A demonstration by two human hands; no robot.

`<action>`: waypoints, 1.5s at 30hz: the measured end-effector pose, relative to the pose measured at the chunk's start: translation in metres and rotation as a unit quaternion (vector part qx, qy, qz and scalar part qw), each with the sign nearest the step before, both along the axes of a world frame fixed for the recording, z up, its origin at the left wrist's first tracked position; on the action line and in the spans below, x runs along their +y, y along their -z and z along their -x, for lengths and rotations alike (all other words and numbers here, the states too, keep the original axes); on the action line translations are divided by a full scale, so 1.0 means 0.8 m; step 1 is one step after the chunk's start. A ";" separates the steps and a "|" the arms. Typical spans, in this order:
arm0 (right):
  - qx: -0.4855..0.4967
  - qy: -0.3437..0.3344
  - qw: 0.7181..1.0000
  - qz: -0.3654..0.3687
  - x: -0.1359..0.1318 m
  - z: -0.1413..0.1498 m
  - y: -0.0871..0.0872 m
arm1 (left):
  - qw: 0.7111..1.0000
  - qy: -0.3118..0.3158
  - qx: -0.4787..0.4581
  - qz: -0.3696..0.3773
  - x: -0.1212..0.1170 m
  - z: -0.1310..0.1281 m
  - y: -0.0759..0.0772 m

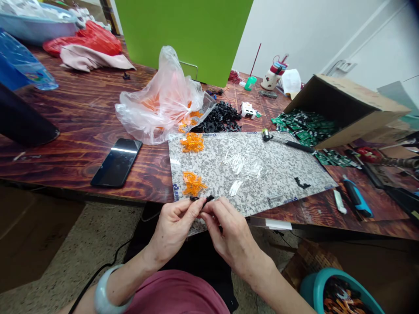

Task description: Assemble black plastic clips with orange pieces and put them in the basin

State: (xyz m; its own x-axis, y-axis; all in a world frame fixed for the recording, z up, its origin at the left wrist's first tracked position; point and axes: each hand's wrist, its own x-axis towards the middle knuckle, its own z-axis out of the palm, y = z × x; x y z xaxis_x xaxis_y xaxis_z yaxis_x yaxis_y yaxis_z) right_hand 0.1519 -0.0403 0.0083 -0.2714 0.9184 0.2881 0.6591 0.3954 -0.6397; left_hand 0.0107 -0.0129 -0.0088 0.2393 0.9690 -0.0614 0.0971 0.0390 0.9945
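Observation:
My left hand [175, 229] and my right hand [229, 229] meet at the front edge of a speckled grey board [212, 174]. Between their fingertips they pinch a small black plastic part [208, 199], partly hidden by the fingers. Just beyond my left hand lies a cluster of orange plastic parts [193, 183], with another orange pile [192, 142] farther back. Thin clear strips [244, 163] are spread over the board's middle. A single black part [301, 183] lies toward the right of the board.
A hammer [288, 141] rests across the board's back right. Behind are a heap of black parts [221, 117] and a plastic bag [163, 100]. A tipped cardboard box [347, 100] spills green circuit boards [304, 126]. A phone [117, 162] lies left; a teal bucket [316, 288] stands below right.

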 end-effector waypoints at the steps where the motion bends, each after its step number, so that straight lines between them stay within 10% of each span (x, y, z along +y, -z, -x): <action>1: 0.002 0.000 1.000 0.000 0.000 0.000 0.000 | 1.000 -0.001 0.001 -0.003 0.000 0.000 0.000; 22: -0.057 0.000 0.989 0.140 0.020 -0.027 -0.025 | 0.974 0.101 0.137 -0.149 -0.001 0.010 -0.001; 30: -0.175 -0.140 0.974 0.021 0.032 -0.049 -0.027 | 0.960 0.222 0.143 -0.092 0.001 0.018 -0.017; 45: 0.057 -0.032 0.991 0.120 0.014 -0.050 -0.014 | 0.988 0.130 -0.010 0.085 0.011 0.021 -0.010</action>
